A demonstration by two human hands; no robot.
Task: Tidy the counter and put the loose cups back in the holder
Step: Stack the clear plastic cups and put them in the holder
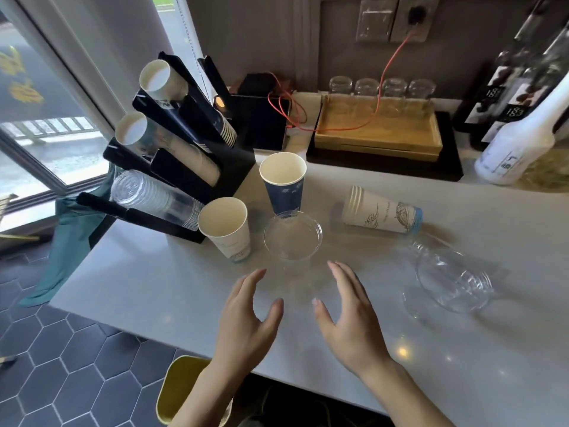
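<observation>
At the counter's (160,288) left edge stands the black holder (197,155) with three slanted rows of cups — two of paper, one of clear plastic. Just beside it, three loose cups stand upright: a white paper cup (226,231), a blue paper cup (284,183) behind it, and a clear plastic cup (292,237) nearest the front edge. Both hands hover before that clear cup — left hand (246,322) and right hand (351,322) spread loose, grasping nothing. Toward the right lie a nested stack of white paper cups (383,214) on its side and, nearer the front edge, toppled clear plastic cups (452,282), their number unclear.
</observation>
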